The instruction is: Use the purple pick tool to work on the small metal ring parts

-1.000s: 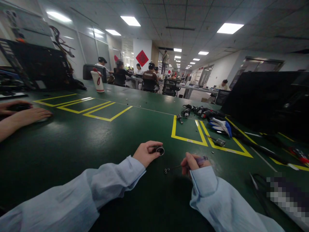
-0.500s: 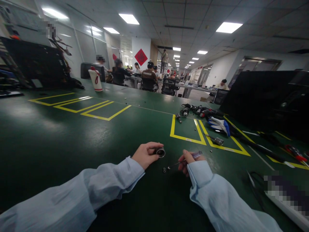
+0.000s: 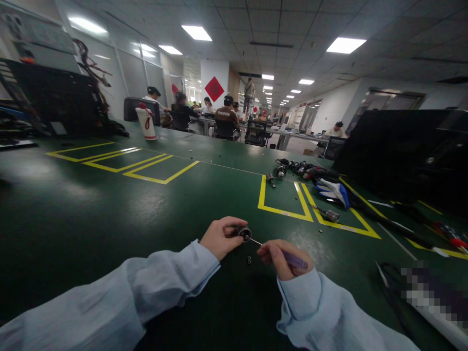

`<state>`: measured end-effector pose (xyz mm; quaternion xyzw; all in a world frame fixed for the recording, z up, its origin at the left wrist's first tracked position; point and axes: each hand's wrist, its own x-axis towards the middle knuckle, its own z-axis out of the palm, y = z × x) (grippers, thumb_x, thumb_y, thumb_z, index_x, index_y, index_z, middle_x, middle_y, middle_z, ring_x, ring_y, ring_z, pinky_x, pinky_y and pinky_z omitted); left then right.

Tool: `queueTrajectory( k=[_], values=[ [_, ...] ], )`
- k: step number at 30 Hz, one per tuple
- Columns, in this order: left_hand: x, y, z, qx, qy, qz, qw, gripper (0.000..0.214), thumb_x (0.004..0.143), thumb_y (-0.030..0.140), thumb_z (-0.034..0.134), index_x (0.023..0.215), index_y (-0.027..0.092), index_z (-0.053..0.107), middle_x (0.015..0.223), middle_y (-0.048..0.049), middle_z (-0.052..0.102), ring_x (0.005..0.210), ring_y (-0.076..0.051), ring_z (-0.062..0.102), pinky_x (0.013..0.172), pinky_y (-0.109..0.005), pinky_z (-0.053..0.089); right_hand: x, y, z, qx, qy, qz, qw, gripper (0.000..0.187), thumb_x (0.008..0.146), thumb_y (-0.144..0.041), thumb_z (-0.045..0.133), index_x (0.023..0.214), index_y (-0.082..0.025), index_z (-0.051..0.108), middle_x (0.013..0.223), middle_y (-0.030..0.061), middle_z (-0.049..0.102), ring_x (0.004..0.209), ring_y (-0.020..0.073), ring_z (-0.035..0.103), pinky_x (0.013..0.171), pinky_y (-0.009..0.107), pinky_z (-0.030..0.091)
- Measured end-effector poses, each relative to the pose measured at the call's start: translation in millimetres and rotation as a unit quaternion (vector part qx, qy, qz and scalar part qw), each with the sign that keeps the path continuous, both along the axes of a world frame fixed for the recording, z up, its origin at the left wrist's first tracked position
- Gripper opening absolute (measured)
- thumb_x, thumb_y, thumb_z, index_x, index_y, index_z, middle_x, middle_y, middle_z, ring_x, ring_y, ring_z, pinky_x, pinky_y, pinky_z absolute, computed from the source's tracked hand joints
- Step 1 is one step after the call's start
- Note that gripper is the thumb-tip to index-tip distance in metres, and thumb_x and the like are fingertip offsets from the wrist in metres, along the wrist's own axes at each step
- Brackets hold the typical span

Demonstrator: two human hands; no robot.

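Between its thumb and fingers, my left hand point(image 3: 221, 238) pinches a short, hollow metal cylinder point(image 3: 243, 232) with its open end towards me. My right hand point(image 3: 281, 256) is closed around a screwdriver point(image 3: 295, 261) with a see-through purple handle. The thin shaft points left, its tip at the cylinder's mouth. A small ring-shaped metal part point(image 3: 247, 237) shows at that tip, inside the opening; whether it touches the wall I cannot tell. Below the cylinder, a pair of small metal rings point(image 3: 249, 260) lies on the green table point(image 3: 175, 219).
Yellow tape outlines mark the table. To the right lie a metal chuck-like part point(image 3: 332, 215), a blue-and-white glove point(image 3: 332, 190) and a red-handled tool point(image 3: 451, 235). Dark metal parts point(image 3: 281, 170) sit further back. A white cup point(image 3: 146, 123) stands at the far left. People work in the background.
My right hand has turned, bringing the screwdriver tip up and left from the table to the cylinder's mouth. The small ring at its tip has moved with it. My left hand stays nearly still.
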<state>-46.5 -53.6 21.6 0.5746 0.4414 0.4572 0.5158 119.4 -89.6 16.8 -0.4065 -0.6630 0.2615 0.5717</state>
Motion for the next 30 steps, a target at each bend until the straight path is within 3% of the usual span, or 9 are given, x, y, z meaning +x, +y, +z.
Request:
queueTrajectory(
  k=[3, 6, 16, 21, 27, 30],
  values=[
    [2.0, -1.9, 2.4, -0.003, 0.009, 0.010, 1.000, 0.034, 0.056, 0.007, 0.061, 0.090, 0.008, 0.057, 0.081, -0.0086, 0.066, 0.079, -0.020, 0.063, 0.077, -0.037, 0.048, -0.8, 2.5, -2.7, 0.099, -0.089, 0.003, 0.991, 0.022, 0.077, -0.024, 0.045, 0.066, -0.017, 0.062, 0.057, 0.0040, 0.064, 0.050, 0.0130, 0.059, 0.050, 0.025, 0.047],
    [3.7, -3.2, 3.4, 0.001, 0.012, 0.014, 1.000, 0.033, 0.055, 0.008, 0.061, 0.088, 0.009, 0.057, 0.077, -0.0076, 0.066, 0.077, -0.021, 0.063, 0.074, -0.035, 0.049, -0.1, 3.6, -2.0, 0.154, -0.146, 0.007, 0.977, 0.019, 0.077, -0.019, 0.044, 0.070, -0.018, 0.062, 0.059, 0.0038, 0.065, 0.053, 0.0128, 0.059, 0.053, 0.025, 0.047],
    [4.9, -0.5, -2.7, 0.010, 0.025, 0.062, 0.998, 0.023, 0.055, 0.007, 0.057, 0.077, 0.012, 0.056, 0.064, -0.0030, 0.065, 0.062, -0.017, 0.063, 0.058, -0.028, 0.051, -4.5, -1.5, -2.2, 0.204, -0.191, 0.041, 0.959, 0.016, 0.076, -0.016, 0.043, 0.077, -0.019, 0.059, 0.064, 0.0045, 0.066, 0.057, 0.0129, 0.059, 0.055, 0.025, 0.046],
    [4.7, -0.5, -1.7, 0.002, 0.020, 0.064, 0.998, 0.023, 0.055, 0.005, 0.057, 0.076, 0.012, 0.056, 0.063, -0.0026, 0.065, 0.061, -0.017, 0.063, 0.057, -0.028, 0.052, -0.5, -6.1, 2.9, 0.159, -0.159, 0.029, 0.974, 0.021, 0.077, -0.021, 0.041, 0.068, -0.019, 0.060, 0.057, 0.0034, 0.063, 0.053, 0.0132, 0.057, 0.053, 0.025, 0.046],
    [2.2, -0.9, 6.4, -0.051, -0.006, 0.042, 0.998, 0.027, 0.055, 0.001, 0.056, 0.080, 0.013, 0.057, 0.069, -0.0022, 0.066, 0.067, -0.018, 0.064, 0.066, -0.033, 0.053, 6.1, -6.6, 3.3, -0.068, -0.080, -0.035, 0.994, 0.046, 0.080, -0.044, 0.037, 0.046, -0.018, 0.053, 0.036, 0.0012, 0.052, 0.033, 0.0099, 0.047, 0.036, 0.021, 0.037],
    [2.9, -1.7, 9.6, -0.061, -0.013, 0.045, 0.997, 0.029, 0.054, -0.002, 0.054, 0.079, 0.013, 0.057, 0.069, -0.0019, 0.066, 0.068, -0.019, 0.064, 0.068, -0.035, 0.053, 3.2, -4.0, 1.0, -0.107, -0.063, -0.049, 0.991, 0.048, 0.077, -0.050, 0.038, 0.045, -0.018, 0.054, 0.034, 0.0005, 0.051, 0.031, 0.0088, 0.045, 0.035, 0.020, 0.035]
  ],
)
